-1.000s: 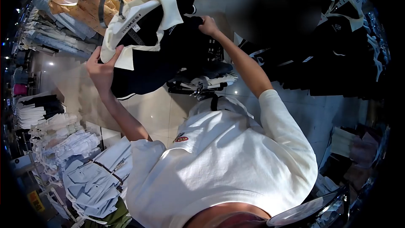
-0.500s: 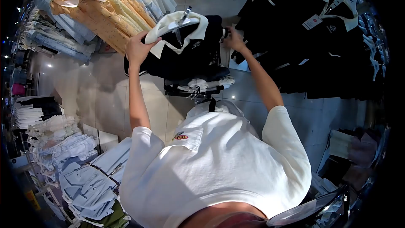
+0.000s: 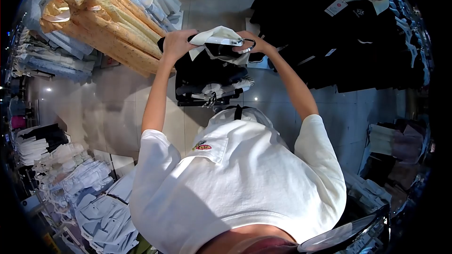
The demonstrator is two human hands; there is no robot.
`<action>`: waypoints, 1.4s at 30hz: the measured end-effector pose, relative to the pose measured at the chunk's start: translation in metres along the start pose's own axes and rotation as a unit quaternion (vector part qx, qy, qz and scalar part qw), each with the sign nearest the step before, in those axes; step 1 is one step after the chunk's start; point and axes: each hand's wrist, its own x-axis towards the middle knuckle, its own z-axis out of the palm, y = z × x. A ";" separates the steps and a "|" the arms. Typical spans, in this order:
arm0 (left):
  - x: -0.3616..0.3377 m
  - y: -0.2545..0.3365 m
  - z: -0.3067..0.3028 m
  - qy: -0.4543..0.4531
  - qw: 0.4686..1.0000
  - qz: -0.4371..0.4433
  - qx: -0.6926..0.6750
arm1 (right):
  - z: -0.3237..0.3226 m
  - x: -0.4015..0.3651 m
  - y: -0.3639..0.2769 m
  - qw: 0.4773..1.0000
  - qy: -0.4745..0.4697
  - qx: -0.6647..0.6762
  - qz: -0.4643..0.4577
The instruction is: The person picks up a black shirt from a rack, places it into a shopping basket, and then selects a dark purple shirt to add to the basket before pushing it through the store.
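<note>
Left hand (image 3: 177, 45) pinches white-collared dark shirt (image 3: 218, 32) on its hanger (image 3: 223, 41), above the folded clothes (image 3: 212, 89). Right hand (image 3: 258, 44) at collar's other side, by hook; grip partly hidden, cannot tell.

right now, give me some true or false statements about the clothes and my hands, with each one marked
1. Both the left hand and the right hand are at the white-collared garment. True.
2. The orange garments hang on the right of the view. False: the orange garments hang on the left.
3. A white tag shows against the black clothes. True.
4. The hanger's hook is beside the left hand. False: the hook is by the right hand.
</note>
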 end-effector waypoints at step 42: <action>-0.197 -0.014 0.126 -0.470 0.855 -0.220 0.004 | 0.221 0.010 0.036 0.963 -0.068 -0.253 0.062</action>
